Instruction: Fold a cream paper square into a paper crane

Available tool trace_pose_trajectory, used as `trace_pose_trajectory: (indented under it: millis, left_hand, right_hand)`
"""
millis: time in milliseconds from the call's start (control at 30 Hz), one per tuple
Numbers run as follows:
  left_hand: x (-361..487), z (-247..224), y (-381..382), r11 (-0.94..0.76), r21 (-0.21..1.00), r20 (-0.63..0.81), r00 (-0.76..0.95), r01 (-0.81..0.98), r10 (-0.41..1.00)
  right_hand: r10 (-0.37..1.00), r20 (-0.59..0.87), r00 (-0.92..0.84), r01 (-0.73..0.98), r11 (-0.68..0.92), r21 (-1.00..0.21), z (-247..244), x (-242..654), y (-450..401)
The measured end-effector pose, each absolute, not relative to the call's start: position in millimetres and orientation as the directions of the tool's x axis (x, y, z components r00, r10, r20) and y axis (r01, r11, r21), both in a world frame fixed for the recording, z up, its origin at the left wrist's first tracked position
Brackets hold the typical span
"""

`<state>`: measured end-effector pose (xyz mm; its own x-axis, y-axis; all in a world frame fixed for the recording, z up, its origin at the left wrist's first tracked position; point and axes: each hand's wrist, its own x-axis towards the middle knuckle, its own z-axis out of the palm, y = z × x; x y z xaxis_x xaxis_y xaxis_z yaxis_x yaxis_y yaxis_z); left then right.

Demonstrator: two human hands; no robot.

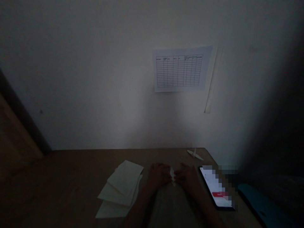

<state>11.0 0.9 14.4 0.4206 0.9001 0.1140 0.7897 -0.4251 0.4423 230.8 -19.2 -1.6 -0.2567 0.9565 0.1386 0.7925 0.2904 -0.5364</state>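
Observation:
A small folded piece of white paper (172,176), long and narrow with a pointed top, stands out between my two hands on the brown table. My left hand (160,174) grips its left edge with the fingers closed. From the other side, my right hand (186,175) pinches the right edge. To the left of my left forearm lie several loose sheets of pale paper (123,182), overlapping one another. A finished-looking folded paper crane (195,154) rests near the table's back right corner, beyond my right hand. The dim light hides the fingertips' detail.
A phone (215,190) with its screen lit lies right of my right forearm. The wooden table (78,177) meets a pale wall, where a printed grid sheet (179,69) hangs. A blue object (261,202) is beyond the right edge; a wooden panel (16,136) stands at left.

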Motion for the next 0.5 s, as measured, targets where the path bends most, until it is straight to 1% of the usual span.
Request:
trace_pose_trajectory:
  millis: [300,500]
  left_hand:
    - [9.3,10.4,-0.6,-0.445,0.470,0.147,0.430,0.762,0.891]
    - [9.5,9.1,-1.0,-0.421,0.511,0.167,0.393,0.749,0.904]
  right_hand:
    - [0.965,0.134,-0.227,0.780,0.262,-0.568,-4.6,231.2,-22.5]
    - [0.960,0.174,-0.221,0.766,0.281,-0.578,-4.3,231.6,-25.0]
